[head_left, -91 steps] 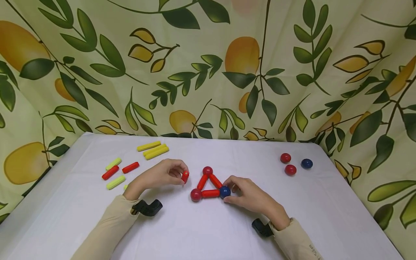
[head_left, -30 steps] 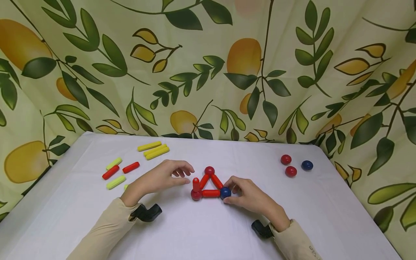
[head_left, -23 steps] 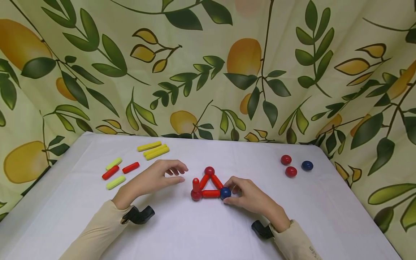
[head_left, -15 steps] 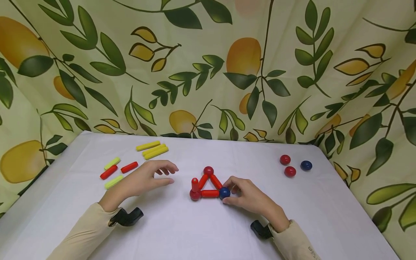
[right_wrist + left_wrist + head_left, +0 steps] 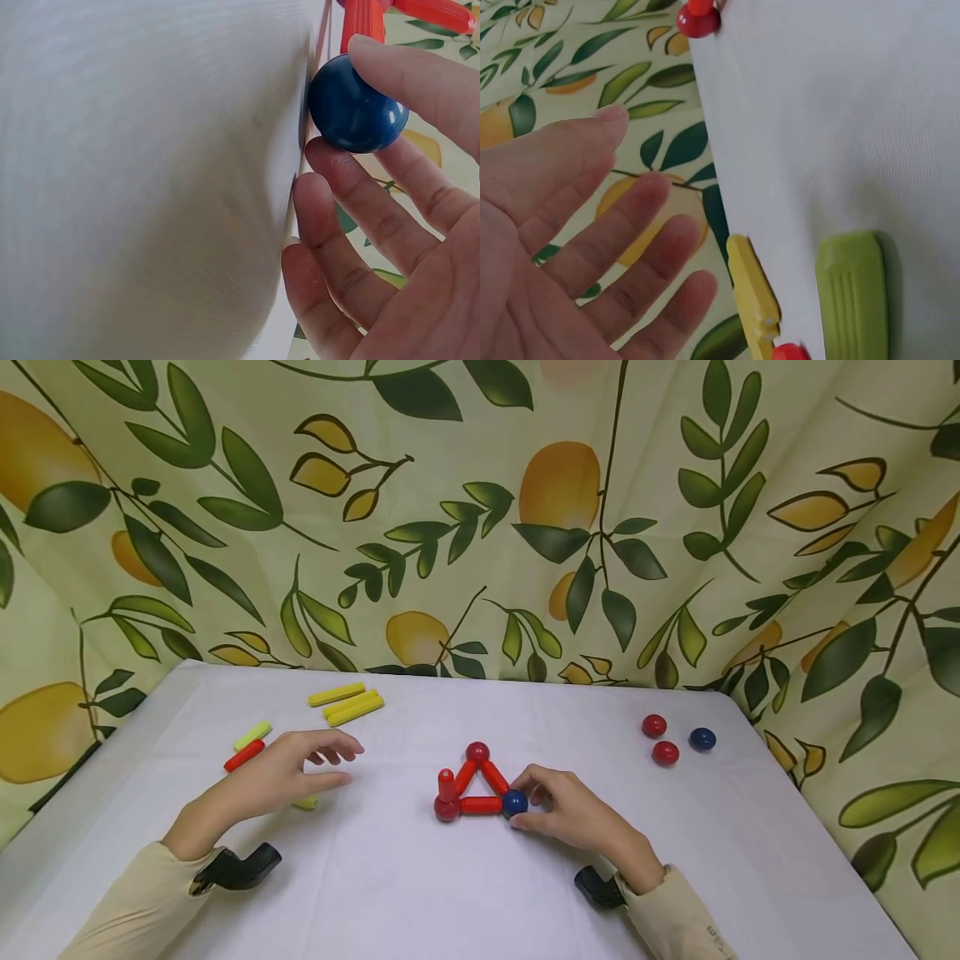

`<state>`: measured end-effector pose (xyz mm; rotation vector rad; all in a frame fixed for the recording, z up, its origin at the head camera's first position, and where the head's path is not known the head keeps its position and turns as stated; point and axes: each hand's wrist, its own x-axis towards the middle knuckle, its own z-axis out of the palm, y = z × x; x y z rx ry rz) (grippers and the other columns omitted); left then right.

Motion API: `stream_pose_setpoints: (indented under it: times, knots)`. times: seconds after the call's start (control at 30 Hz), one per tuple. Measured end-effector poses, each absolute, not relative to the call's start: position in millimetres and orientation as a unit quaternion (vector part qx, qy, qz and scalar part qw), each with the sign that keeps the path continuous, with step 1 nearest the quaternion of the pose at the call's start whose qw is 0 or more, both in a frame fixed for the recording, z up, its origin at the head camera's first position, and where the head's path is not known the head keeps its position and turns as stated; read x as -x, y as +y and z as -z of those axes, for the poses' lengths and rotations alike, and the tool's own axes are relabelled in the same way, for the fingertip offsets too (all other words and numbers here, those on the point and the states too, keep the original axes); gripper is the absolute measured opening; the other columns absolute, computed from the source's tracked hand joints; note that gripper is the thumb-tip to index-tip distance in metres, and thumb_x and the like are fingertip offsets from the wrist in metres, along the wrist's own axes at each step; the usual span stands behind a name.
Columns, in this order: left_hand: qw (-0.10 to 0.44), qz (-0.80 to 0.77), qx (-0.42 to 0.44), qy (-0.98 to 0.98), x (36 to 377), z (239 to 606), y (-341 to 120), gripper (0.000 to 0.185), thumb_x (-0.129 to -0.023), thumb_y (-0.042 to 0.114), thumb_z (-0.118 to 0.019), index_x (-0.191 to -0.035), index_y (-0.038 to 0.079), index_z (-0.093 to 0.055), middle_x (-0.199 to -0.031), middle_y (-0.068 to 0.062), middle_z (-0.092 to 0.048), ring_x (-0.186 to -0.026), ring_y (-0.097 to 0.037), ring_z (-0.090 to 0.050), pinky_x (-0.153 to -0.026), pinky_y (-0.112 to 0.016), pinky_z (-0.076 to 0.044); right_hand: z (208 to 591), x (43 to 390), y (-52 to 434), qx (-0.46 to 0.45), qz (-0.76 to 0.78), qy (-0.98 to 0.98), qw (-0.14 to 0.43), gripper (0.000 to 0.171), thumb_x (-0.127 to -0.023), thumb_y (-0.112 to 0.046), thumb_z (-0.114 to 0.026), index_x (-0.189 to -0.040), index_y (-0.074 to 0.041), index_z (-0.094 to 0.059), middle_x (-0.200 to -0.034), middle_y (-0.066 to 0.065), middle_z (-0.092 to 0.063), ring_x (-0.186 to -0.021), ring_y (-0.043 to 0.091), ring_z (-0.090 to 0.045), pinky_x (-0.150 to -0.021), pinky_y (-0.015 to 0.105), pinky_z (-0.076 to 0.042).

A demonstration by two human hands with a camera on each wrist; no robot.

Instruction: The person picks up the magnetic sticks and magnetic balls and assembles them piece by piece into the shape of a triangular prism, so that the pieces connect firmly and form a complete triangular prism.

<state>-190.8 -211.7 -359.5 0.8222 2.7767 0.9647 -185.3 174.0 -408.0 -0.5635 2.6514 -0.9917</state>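
Head view, left to right: left hand [image 5: 281, 772] empty, fingers spread loose over short green stick [image 5: 853, 292] on white surface [image 5: 465, 893]. Red upright stick [image 5: 446, 785] on triangle corner ball, unsupported. Right hand [image 5: 570, 814] pinching blue ball [image 5: 514, 802]. Risk: nudging the ball could topple the stick.

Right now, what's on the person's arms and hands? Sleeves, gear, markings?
Both hands are bare: left hand, right hand, no gloves or rings visible. Each arm wears a long beige sleeve, left sleeve and right sleeve, ending at the wrist. A black wrist-mounted camera sits under each wrist: left one, right one. Small dark lettering shows near the right cuff, too small to read.
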Motion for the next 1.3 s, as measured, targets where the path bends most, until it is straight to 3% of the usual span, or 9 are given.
stream_pose_setpoints:
  times: [0.47, 0.9, 1.1, 1.3]
  knots:
    - [0.089, -0.278, -0.253, 0.922, 188, 363, -235, 0.033, -0.084, 0.022, -0.078, -0.114, 0.013, -0.068, -0.103, 0.007, -0.067, -0.095, -0.016, -0.060, -0.084, -0.029, -0.049, 408, 186, 172, 0.188, 0.337, 0.915, 0.121, 0.036, -0.080, -0.023, -0.083, -0.111, -0.016, -0.066, -0.096, -0.007, -0.066, -0.090, 0.013, -0.056, -0.077, 0.025, -0.050]
    - [0.152, -0.245, -0.219, 0.932, 187, 375, -237, 0.031, -0.078, 0.006, -0.081, -0.104, 0.015, -0.067, -0.098, 0.005, -0.065, -0.092, -0.014, -0.057, -0.081, -0.028, -0.052, 409, 186, 174, 0.175, 0.347, 0.912, 0.130, 0.038, -0.078, -0.022, -0.084, -0.111, -0.014, -0.067, -0.094, -0.006, -0.065, -0.088, 0.014, -0.055, -0.075, 0.022, -0.049]
    - [0.156, -0.239, -0.211, 0.935, 187, 376, -233, 0.025, -0.081, 0.000, -0.076, -0.101, 0.014, -0.069, -0.092, 0.004, -0.065, -0.085, -0.014, -0.056, -0.076, -0.027, -0.052, 409, 187, 174, 0.174, 0.348, 0.911, 0.135, 0.040, -0.078, -0.023, -0.085, -0.112, -0.012, -0.068, -0.093, -0.004, -0.064, -0.087, 0.014, -0.055, -0.074, 0.021, -0.049]
    - [0.126, -0.252, -0.239, 0.929, 186, 376, -226, 0.026, -0.082, 0.004, -0.076, -0.107, 0.011, -0.071, -0.097, 0.005, -0.067, -0.087, -0.011, -0.056, -0.074, -0.024, -0.051, 410, 188, 173, 0.175, 0.349, 0.911, 0.136, 0.040, -0.078, -0.022, -0.084, -0.112, -0.011, -0.068, -0.092, -0.005, -0.063, -0.087, 0.014, -0.055, -0.073, 0.021, -0.049]
